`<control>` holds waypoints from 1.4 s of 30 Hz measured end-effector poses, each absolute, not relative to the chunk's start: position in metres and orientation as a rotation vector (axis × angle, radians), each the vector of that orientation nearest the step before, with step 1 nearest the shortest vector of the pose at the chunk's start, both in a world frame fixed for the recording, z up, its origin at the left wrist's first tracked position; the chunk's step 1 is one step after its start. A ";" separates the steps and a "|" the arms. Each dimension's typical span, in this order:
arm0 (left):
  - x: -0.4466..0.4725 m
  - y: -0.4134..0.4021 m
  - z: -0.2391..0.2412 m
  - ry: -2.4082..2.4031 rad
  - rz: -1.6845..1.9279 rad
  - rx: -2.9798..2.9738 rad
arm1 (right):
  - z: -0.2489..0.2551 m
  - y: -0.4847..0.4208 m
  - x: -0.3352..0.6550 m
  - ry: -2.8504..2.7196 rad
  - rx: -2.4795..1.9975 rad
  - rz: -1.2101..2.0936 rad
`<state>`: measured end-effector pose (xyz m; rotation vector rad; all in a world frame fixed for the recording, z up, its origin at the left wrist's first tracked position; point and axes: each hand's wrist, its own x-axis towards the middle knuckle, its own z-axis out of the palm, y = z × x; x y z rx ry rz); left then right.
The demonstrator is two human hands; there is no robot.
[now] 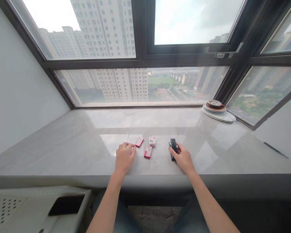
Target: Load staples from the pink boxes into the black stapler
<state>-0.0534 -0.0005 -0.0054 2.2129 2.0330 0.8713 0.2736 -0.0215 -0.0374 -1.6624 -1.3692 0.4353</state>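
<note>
The left hand [124, 157] is laid palm down on the pale stone bench [63, 145] with the fingers bent. Its fingertips are set on a small red item [131, 150] that is mostly hidden beneath them; whether this is gripped or merely touched cannot be told. The right hand [182, 157] is closed around the near end of a black stapler [173, 145], thumb on its left side and fingers on its right. The stapler is lying on the bench with its far end pointed toward the window [145, 84].

Between the two hands three small red-and-white boxes are seen. A flat box [139, 141] lies just beyond the left fingertips, an upright box [152, 141] stands beside it, and a third box [147, 151] lies nearer the bench edge. All three are kept apart from the stapler.

In the far right corner of the bench a stack of plates [217, 109] is set beside the window frame. At lower left a dark phone [66, 204] is lying on a white perforated surface [9, 207].
</note>
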 end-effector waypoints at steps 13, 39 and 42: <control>0.031 -0.004 -0.008 1.760 0.846 2.401 | -0.032 -0.024 0.274 -1.387 -1.648 0.470; -0.010 -0.037 -0.010 1.403 0.593 2.431 | 0.013 0.001 0.197 -0.944 -1.077 0.956; -0.012 -0.036 -0.008 1.366 0.600 2.421 | 0.001 -0.013 0.240 -0.763 -1.060 1.082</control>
